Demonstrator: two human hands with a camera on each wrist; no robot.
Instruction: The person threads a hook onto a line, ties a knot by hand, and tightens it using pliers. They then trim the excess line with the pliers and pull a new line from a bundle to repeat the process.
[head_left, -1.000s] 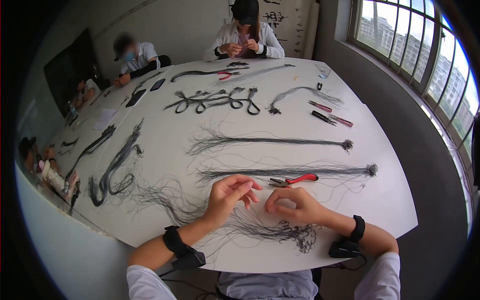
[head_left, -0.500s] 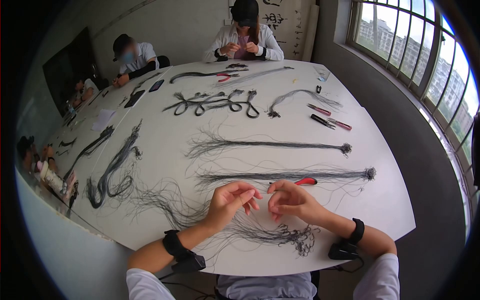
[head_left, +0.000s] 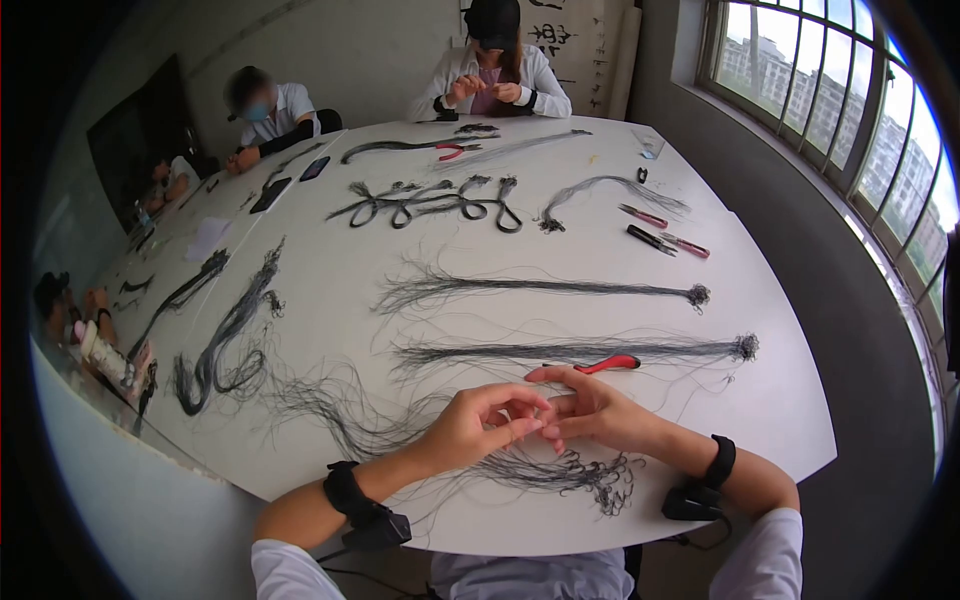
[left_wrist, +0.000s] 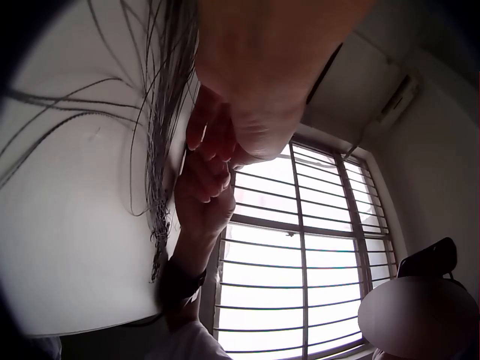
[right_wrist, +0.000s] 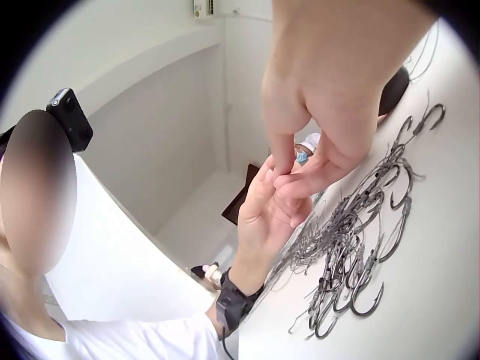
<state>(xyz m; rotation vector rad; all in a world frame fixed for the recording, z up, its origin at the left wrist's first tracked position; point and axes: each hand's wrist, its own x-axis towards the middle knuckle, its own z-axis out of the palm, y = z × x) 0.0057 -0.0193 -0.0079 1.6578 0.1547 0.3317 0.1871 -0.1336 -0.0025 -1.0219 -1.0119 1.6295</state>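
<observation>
In the head view my left hand [head_left: 478,428] and right hand [head_left: 605,418] meet at the fingertips, thumbs and forefingers bent toward each other. Any thin thing between them is too small to make out. Beneath them lies a loose bundle of dark strands [head_left: 510,466], with hooks [head_left: 610,487] clustered at its right end. The right wrist view shows my right hand [right_wrist: 326,112] over the fingers of my left hand [right_wrist: 262,221], beside the curved hooks [right_wrist: 346,240]. Dark strands [left_wrist: 166,112] run beside both hands in the left wrist view.
Red-handled pliers [head_left: 612,363] lie just beyond my hands, over a straight strand bundle [head_left: 580,351]. Another bundle [head_left: 560,287] is farther back. Cutters [head_left: 651,240] lie at the right, looped bundles [head_left: 400,208] farther off. Other people sit around the white table [head_left: 760,400].
My hands have come together: the left moved right and slightly nearer my body, and their fingertips now meet. The person across the table has raised one hand slightly.
</observation>
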